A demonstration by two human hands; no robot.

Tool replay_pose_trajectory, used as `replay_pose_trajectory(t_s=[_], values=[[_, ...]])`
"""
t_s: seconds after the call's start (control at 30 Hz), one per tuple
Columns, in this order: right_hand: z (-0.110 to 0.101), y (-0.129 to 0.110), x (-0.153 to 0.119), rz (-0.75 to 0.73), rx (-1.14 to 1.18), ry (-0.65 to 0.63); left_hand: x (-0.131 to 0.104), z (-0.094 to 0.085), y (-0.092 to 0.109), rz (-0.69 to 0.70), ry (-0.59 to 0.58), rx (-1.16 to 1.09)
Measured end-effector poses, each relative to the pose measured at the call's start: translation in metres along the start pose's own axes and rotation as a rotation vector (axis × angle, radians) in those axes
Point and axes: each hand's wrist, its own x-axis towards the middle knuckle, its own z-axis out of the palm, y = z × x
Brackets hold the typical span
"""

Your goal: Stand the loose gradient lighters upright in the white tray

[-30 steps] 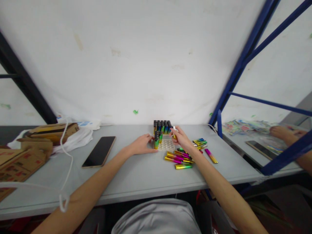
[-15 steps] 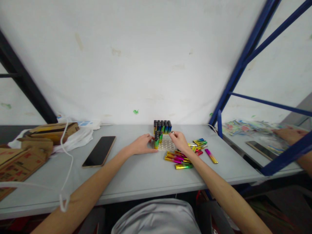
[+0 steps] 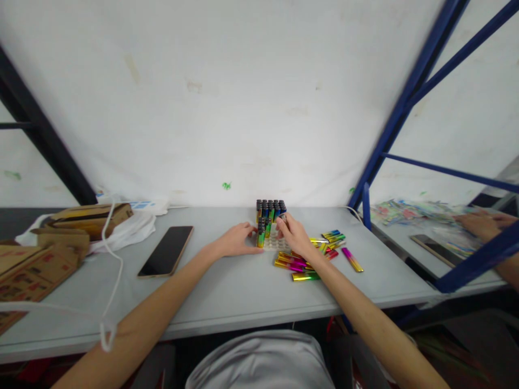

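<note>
A white tray (image 3: 278,244) with rows of small round sockets lies on the table in front of me. Several slim, shiny lighters (image 3: 261,237) with black tops stand upright at its left end. Around that left end my left hand (image 3: 239,239) is curled, thumb at the near corner and fingers beside the lighters. Over the tray, my right hand (image 3: 295,235) pinches a lighter (image 3: 283,217) with a silvery top; its lower part is hidden by the fingers. A loose pile of gold, magenta and green lighters (image 3: 290,263) lies under and beside my right wrist.
Behind the tray stands a block of upright blue-green lighters (image 3: 271,206). A phone (image 3: 166,251) lies to the left, near cardboard boxes (image 3: 48,259) and a white cable (image 3: 120,262). A blue metal frame (image 3: 399,119) rises at right, with another person's hand (image 3: 480,224) beyond it.
My right hand has shifted slightly left and nearer over the tray, bringing the pinched lighter close to the standing ones. My left hand has stayed in place.
</note>
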Motion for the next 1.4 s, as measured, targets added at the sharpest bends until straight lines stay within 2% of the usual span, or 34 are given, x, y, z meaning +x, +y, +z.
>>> replay_pose_trajectory(t_s=[0.13,0.27,0.43,0.53,0.63,0.8,0.93,1.1,1.27,1.4], values=[[-0.001,0.0,0.002,-0.108,-0.145,0.029,0.0,0.001,-0.001,-0.001,-0.013,0.021],[0.0,0.002,0.001,-0.071,-0.167,-0.071,0.001,0.002,-0.002,-0.002,-0.017,0.029],[0.0,0.005,0.002,-0.077,-0.181,-0.087,0.0,0.001,-0.001,0.002,-0.006,0.005],[0.0,0.007,0.002,-0.096,-0.204,-0.143,0.0,0.001,0.0,0.004,-0.009,0.009],[0.002,0.007,0.002,-0.139,-0.271,-0.202,0.0,0.0,0.0,0.012,-0.007,0.013],[0.008,0.002,0.002,-0.14,-0.437,-0.19,0.0,0.0,0.0,0.01,0.002,0.019],[0.005,0.002,0.001,-0.147,-0.448,-0.265,0.001,0.001,-0.001,0.014,0.0,0.027],[-0.021,-0.002,0.001,-0.116,-0.266,-0.249,0.001,0.002,-0.002,0.008,-0.002,0.01],[-0.065,-0.02,-0.006,-0.078,-0.143,-0.502,0.001,0.002,-0.001,-0.004,-0.003,0.018],[-0.09,-0.028,-0.03,-0.061,-0.235,-0.524,0.001,0.001,-0.001,-0.001,-0.007,0.025]])
